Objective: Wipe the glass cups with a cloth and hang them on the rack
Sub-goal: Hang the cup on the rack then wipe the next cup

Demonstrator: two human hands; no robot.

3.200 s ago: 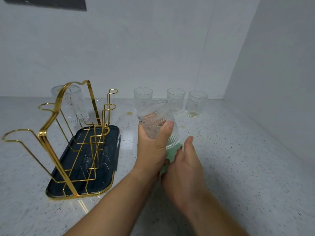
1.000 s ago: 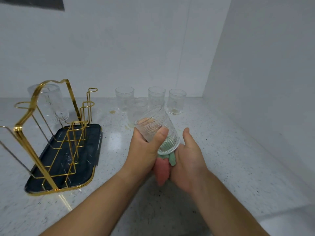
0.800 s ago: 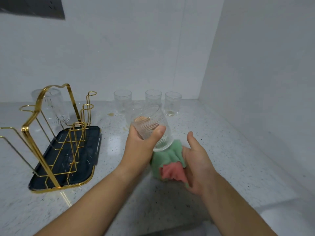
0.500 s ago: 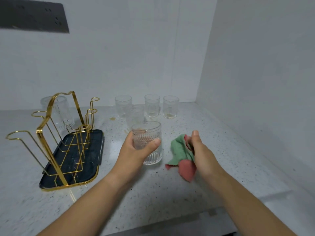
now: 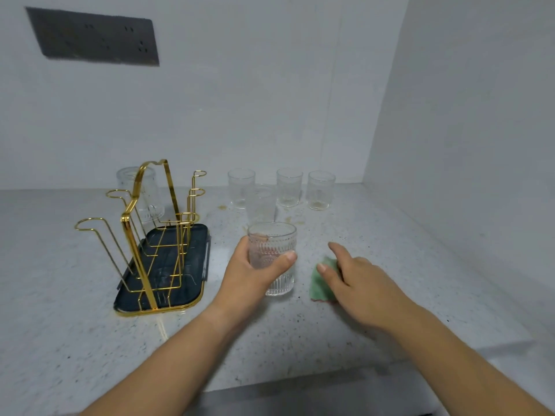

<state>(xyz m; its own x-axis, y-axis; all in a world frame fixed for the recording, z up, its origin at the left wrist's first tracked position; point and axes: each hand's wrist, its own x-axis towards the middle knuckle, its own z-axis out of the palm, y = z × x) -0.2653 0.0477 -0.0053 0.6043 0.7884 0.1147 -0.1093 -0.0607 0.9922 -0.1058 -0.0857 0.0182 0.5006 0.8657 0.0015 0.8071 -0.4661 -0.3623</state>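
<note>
Head cam is looking down at a speckled counter (image 5: 390, 235) in a white corner. Left hand (image 5: 252, 274) is wrapped around a ribbed glass cup (image 5: 273, 256), thumb across the front and fingers behind it, and the cup stands upright on the counter, mouth up. Right hand (image 5: 357, 283) lies flat on a green cloth (image 5: 319, 282) just to the right of that cup, fingers spread loose over it and not pinching anything, so it's basically a relaxed, wide hand pressing the cloth to the counter. A bit of red edge peeks out under the cloth.

Off to the left sits a gold wire rack (image 5: 144, 235) on a dark tray (image 5: 195, 265) with a gold rim. One cup (image 5: 141, 193) is upside down on a far prong of the rack; the other prongs are bare. Four more cups (image 5: 288, 187) stand further back by the wall, three in a row and one a little in front, with some brownish spots on the counter around them. A dark outlet panel (image 5: 93, 37) is up on the wall.
</note>
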